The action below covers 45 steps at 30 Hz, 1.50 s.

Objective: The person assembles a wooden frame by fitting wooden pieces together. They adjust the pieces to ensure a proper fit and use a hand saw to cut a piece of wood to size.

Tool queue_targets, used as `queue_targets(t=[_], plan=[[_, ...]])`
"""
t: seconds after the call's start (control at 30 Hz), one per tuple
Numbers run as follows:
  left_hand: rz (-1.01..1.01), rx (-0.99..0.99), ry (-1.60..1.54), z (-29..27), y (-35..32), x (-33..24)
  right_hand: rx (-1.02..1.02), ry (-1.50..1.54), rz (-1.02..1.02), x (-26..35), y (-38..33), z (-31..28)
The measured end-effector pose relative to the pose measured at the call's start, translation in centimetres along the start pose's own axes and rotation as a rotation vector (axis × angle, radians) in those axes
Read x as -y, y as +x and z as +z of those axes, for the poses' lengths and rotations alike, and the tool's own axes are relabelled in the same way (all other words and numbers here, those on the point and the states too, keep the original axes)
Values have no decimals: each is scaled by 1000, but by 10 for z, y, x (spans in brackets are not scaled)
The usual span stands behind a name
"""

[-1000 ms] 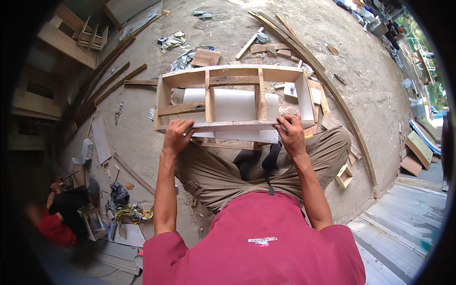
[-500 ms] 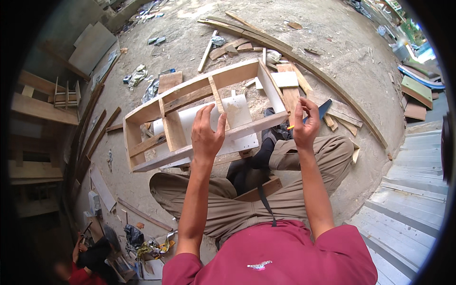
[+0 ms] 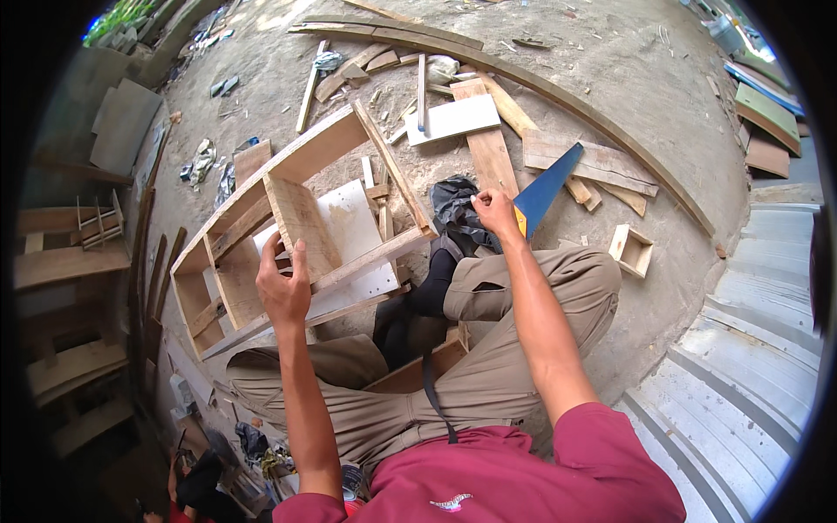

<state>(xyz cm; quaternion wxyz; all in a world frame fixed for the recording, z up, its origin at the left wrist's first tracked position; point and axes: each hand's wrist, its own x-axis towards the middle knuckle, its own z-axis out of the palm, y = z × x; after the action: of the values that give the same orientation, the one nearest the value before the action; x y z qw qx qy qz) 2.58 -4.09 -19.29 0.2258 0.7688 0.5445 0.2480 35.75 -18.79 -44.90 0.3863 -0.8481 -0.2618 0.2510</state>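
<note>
Steady the wooden frame at ten o'clock with the spread left grip; right grip, two o'clock: cannot tell.

The left hand is at the near side of a frame; the right hand is between a bag and a saw.

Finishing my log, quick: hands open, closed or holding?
Left hand: at the wooden frame; whether gripping cannot be told.
Right hand: curled by the black plastic; holding cannot be told.
</note>
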Motion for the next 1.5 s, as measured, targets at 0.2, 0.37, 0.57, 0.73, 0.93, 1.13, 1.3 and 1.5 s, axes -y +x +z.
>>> queue_targets(t=[0.2,0.37,0.57,0.73,0.93,1.13,1.3,1.5], plan=[[-50,3,-40,2,2,-12,48,-185,147,-72,7,25],[-46,-16,-45,4,-2,-7,-207,-102,237,-54,25,12],[-29,-8,-27,5,0,-5,-410,192,308,-56,31,6],[-17,-26,-21,7,-1,4,-412,-69,388,-33,24,-8],[-43,19,1,5,1,-2,-309,-92,1069,-53,7,-25],[86,-26,5,11,7,6,-252,142,919,-112,11,-26],[-2,-16,90,6,1,2,-329,22,825,-79,14,-44],[12,-48,66,6,4,-9,-646,-40,121,-39,28,-28]])
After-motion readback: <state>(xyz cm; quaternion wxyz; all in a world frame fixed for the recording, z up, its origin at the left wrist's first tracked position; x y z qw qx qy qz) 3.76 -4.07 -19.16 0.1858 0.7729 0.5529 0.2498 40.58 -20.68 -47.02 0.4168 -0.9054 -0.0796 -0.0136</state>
